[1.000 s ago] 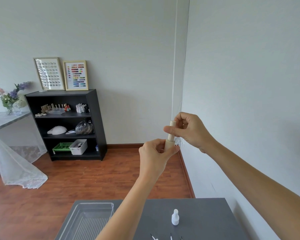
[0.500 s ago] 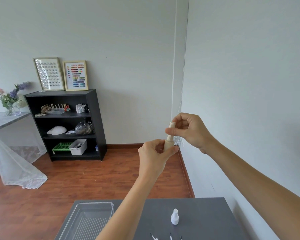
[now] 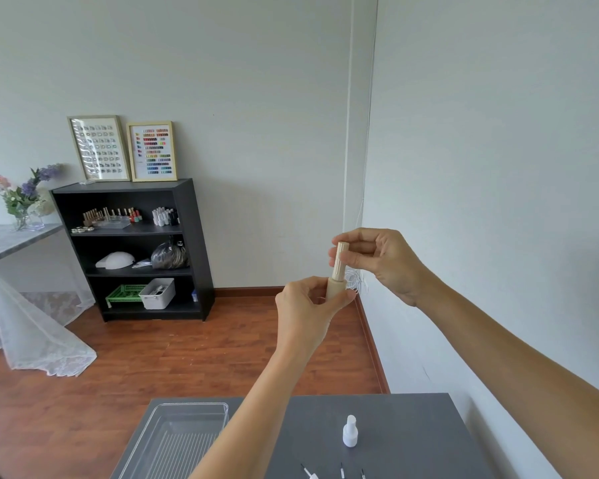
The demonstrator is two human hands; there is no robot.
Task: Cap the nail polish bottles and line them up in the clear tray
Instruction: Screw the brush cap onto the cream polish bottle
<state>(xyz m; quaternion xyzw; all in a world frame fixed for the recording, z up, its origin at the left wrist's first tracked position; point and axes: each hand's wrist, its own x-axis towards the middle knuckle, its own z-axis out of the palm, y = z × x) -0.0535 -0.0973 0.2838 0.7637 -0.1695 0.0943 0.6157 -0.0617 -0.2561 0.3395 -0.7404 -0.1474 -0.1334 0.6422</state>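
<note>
I hold a beige nail polish bottle (image 3: 336,288) up in front of me, well above the table. My left hand (image 3: 306,311) grips its body from below. My right hand (image 3: 377,261) pinches its ribbed beige cap (image 3: 339,259), which sits on the bottle's neck. Below, a white uncapped bottle (image 3: 350,431) stands upright on the grey table (image 3: 405,440). Brush tips of loose caps (image 3: 341,472) poke in at the bottom edge. The clear tray (image 3: 187,409) lies at the table's left end, partly hidden by my left forearm.
A wall runs close along the table's right side. Across the wooden floor stands a black shelf (image 3: 187,236) with more bottles, a green basket and a white bin. A lace-covered table with flowers (image 3: 25,198) is at the far left.
Both hands with the beige bottle stay almost in place. My right fingers have shifted slightly on the cap.
</note>
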